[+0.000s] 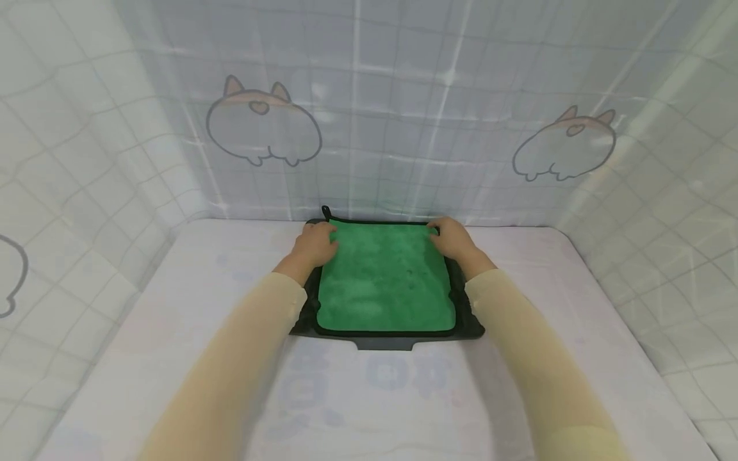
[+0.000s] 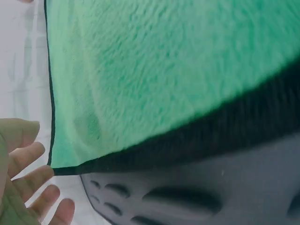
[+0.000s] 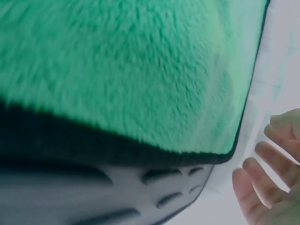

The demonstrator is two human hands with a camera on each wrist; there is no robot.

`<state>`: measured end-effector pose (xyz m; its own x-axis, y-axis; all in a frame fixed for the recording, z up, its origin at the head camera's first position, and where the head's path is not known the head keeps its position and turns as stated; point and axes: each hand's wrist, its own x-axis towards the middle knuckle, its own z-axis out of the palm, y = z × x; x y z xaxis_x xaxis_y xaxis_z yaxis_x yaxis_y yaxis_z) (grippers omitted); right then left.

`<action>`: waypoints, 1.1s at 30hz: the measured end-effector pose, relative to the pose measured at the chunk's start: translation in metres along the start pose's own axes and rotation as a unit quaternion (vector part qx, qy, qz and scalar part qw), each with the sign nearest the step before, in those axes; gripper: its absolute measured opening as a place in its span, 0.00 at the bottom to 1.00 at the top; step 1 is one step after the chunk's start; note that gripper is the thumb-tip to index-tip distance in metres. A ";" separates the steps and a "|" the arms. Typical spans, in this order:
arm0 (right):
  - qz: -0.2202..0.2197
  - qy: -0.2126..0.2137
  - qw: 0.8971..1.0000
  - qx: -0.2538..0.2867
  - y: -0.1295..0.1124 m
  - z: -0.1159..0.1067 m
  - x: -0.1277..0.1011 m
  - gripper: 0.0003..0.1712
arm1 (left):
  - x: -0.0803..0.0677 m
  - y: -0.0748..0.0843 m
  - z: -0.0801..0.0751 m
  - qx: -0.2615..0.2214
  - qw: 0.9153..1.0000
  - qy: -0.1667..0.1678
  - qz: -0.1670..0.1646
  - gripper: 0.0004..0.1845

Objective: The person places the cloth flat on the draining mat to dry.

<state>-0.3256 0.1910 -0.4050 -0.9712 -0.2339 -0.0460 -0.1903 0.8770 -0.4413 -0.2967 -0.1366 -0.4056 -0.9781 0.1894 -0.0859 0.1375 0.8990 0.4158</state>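
Observation:
A green plush cloth with black edging lies flat over a dark plastic tray. My left hand is at the cloth's far left corner; in the left wrist view its fingers are loosely spread, and one fingertip meets the corner. My right hand is by the far right corner. The right wrist view has its fingers relaxed and spread, just beside the black edging, holding nothing. A black loop sticks out past the far left corner. Most of the tray is hidden under the cloth.
The tray stands on a table with a pale, faintly printed cover, against the back wall. A sheet with a grid and cartoon animals covers that wall. Similar gridded sheets rise at left and right.

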 end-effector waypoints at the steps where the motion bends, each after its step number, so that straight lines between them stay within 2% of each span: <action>1: -0.001 0.001 1.000 -0.007 -0.002 0.001 0.001 0.22 | 0.002 0.001 0.002 0.009 1.000 0.000 -0.001 0.26; 6: -0.010 -0.004 1.000 -0.029 -0.002 0.009 0.006 0.24 | 0.007 -0.001 0.006 0.039 0.999 -0.006 -0.006 0.31; 9: -0.016 -0.022 0.999 -0.034 0.000 0.014 0.008 0.26 | 0.009 -0.003 0.007 0.030 0.999 -0.021 -0.006 0.36; 15: -0.014 -0.087 0.995 -0.038 0.002 0.018 0.010 0.34 | 0.011 -0.010 0.011 -0.008 0.997 -0.069 -0.026 0.47; 19: -0.013 -0.109 0.994 -0.028 0.005 0.020 0.010 0.38 | 0.012 -0.015 0.015 -0.011 0.996 -0.082 -0.036 0.50; 27: 0.031 -0.114 0.993 0.021 0.011 0.017 0.009 0.41 | 0.009 -0.018 0.015 -0.017 0.997 -0.071 -0.031 0.52; 33: 0.030 -0.091 0.995 -0.001 0.013 0.012 0.010 0.40 | 0.010 -0.010 0.013 0.037 0.996 -0.078 -0.012 0.53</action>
<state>-0.3358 0.1947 -0.4215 -0.9385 -0.2535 -0.2345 -0.1332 0.8922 -0.4315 -0.3055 -0.1389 -0.4221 -0.9459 0.2210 -0.2375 0.1306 0.9296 0.3448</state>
